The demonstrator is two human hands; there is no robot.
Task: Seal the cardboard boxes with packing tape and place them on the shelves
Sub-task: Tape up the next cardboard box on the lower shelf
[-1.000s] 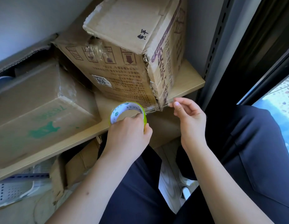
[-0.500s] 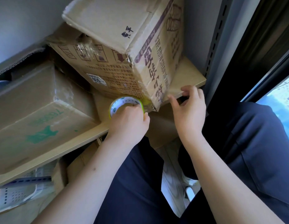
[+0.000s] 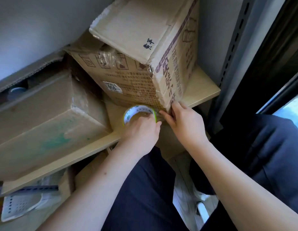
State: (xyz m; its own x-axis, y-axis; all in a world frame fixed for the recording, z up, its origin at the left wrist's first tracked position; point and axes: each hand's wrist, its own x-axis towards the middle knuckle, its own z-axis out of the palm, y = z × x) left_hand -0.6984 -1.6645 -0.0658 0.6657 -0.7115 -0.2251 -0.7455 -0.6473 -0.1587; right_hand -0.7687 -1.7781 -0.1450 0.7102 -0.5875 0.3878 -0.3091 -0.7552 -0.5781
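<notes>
Brown printed box, green-edged white tape roll, tan shelf.

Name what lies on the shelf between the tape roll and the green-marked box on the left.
In the head view, only bare shelf board separates the tape roll, held by the left hand, from the green-marked box.

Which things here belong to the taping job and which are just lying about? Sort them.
In the job: tape roll, gripped by the left hand; printed box; right hand at its lower corner; shelf.

Lying about: green-marked box; white perforated basket.
</notes>
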